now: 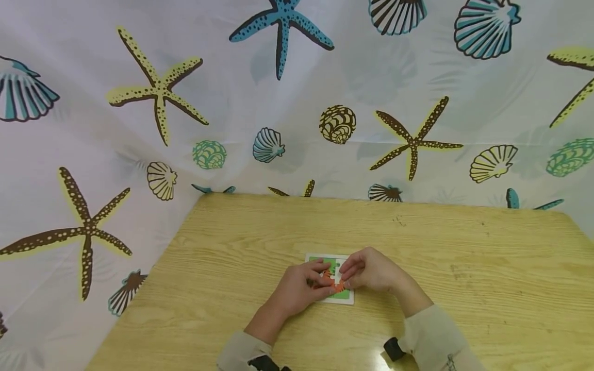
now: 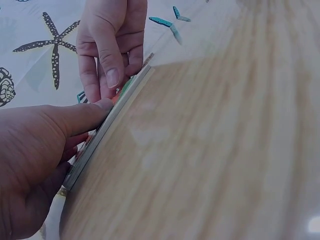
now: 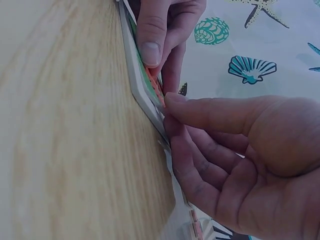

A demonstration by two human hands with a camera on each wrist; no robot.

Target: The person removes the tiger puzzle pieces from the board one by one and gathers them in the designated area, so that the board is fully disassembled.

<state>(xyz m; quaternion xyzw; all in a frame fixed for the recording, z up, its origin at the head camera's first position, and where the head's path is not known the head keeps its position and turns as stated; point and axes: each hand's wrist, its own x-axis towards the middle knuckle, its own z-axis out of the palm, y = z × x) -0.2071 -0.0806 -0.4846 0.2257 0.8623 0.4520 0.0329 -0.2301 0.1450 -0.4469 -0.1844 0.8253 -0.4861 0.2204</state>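
Observation:
A small jigsaw puzzle (image 1: 344, 294) with a white border lies flat on the table, showing a green ground and an orange figure. White backing shows in its upper right part. From the left, my left hand (image 1: 299, 287) rests on it, thumb and fingertips spread over the orange part. At the right side my right hand (image 1: 373, 270) has its fingers curled, thumb and forefinger pinching what looks like a puzzle piece at the border. In the right wrist view the right thumb (image 3: 215, 111) and forefinger tips nearly meet beside the board, and they mostly hide what is between them.
The wooden table (image 1: 232, 242) stretches out around the puzzle. Behind and to the left hangs a white cloth (image 1: 297, 170) printed with starfish and shells. A black wrist strap part (image 1: 393, 349) sits by the right sleeve (image 1: 433, 335).

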